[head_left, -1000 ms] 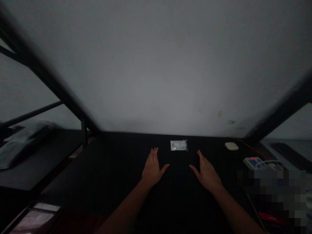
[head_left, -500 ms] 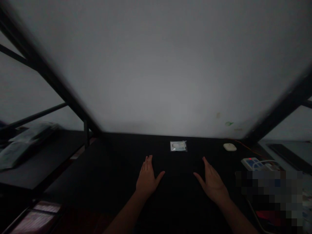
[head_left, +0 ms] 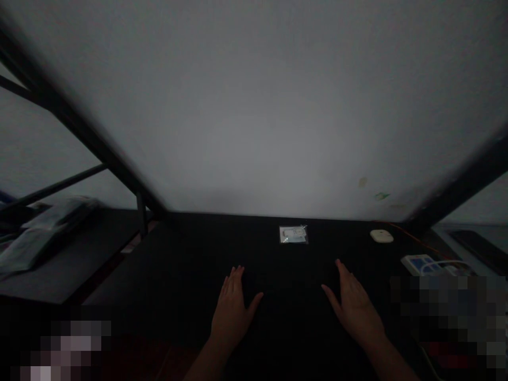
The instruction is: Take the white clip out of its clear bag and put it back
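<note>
Drawn back toward the body since the earlier frames: left hand (head_left: 232, 309) and right hand (head_left: 355, 307), now farther from the small clear packet (head_left: 293, 234). Flat, palms down on the dark worktop (head_left: 186, 264), fingers (head_left: 234, 278) straight and close together, thumbs spread, holding nothing. Packet lying near the worktop's far edge, well apart from both hands. Off right, a white puck (head_left: 381, 236) and a power strip (head_left: 423, 263).

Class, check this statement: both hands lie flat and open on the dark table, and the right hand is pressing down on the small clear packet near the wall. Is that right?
Not quite. In the head view the right hand does not touch the small clear packet; the packet lies apart, beyond and between the right hand and left hand. Both hands are flat and open on the dark table, and the packet is near the wall.
</note>
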{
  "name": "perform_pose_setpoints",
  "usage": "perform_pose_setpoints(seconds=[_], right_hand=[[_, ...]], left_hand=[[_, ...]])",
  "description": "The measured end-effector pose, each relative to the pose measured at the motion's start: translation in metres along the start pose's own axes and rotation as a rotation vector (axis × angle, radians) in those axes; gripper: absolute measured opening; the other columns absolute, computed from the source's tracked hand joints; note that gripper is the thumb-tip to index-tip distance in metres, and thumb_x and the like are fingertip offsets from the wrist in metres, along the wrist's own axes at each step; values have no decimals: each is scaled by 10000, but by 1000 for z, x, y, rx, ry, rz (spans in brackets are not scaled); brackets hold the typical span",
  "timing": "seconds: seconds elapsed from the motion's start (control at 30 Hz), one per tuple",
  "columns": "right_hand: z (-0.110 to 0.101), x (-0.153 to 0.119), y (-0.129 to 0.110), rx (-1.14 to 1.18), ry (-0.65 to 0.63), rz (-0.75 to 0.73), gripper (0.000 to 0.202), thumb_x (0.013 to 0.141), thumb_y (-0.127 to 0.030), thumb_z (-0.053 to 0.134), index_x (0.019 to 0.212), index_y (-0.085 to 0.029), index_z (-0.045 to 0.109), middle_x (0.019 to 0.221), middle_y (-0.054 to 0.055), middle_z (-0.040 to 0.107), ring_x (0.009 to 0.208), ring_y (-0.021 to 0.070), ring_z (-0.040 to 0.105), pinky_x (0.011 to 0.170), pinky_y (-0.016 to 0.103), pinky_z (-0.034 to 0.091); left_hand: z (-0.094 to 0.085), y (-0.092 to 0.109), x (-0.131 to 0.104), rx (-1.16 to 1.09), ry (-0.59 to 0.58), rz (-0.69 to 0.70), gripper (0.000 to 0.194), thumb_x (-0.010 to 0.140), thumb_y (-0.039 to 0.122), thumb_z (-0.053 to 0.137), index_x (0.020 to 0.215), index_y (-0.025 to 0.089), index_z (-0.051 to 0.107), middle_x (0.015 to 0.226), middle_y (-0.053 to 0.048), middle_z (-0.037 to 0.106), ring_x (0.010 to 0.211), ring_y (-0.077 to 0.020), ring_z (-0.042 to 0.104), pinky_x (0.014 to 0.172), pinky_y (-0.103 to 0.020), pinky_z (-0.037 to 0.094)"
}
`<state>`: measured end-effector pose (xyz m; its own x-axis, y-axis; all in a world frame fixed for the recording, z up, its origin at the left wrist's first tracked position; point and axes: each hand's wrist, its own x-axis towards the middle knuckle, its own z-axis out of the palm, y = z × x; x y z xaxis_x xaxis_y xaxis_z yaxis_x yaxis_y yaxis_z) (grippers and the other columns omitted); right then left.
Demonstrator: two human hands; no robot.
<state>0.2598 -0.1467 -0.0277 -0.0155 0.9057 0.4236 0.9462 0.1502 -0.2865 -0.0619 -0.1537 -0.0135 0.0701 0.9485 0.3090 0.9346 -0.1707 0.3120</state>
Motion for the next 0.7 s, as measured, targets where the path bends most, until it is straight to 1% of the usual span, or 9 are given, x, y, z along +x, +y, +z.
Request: perform_pose_setpoints(seconds=[0.17,0.3,0.43,0.6,0.7], right_hand=[[-4,-4,-3,-6,7,-31,737,980,-568,348,1556,-137,186,1423,215,542,1235,354,593,1026,561,485],[-4,-2,-2,-7,14,-32,726,987,-560,332,1558,-140,182,1424,211,542,1248,355,585,1021,565,485],[-4,-3,-1,1,13,-32,723,986,-552,341,1564,-156,163,1434,203,534,1251,359,580,1020,569,482],[-3,-2,-2,15,35,-27,733,983,-555,350,1560,-140,172,1416,210,545,1251,357,577,1015,555,491],[-2,-1,-2,7,44,-17,737,984,-556,345,1557,-127,169,1410,226,539,1281,360,552,1010,546,495]], left_hand=[[0,-2,1,2,8,-15,697,909,529,544,1467,206,277,1434,-164,527,1377,-354,459,1091,-599,429],[0,0,2,3,2,-29,743,907,535,544,1490,184,244,1448,-185,509,1369,-363,467,1086,-596,436],[-1,1,2,8,15,-9,736,915,523,534,1498,197,226,1451,-176,507,1368,-355,470,1088,-590,432],[-1,2,2,14,38,34,705,933,496,516,1498,196,220,1458,-172,497,1391,-343,442,1105,-573,416],[1,5,7,21,45,31,716,931,504,516,1498,176,227,1461,-185,491,1399,-351,428,1110,-577,405]])
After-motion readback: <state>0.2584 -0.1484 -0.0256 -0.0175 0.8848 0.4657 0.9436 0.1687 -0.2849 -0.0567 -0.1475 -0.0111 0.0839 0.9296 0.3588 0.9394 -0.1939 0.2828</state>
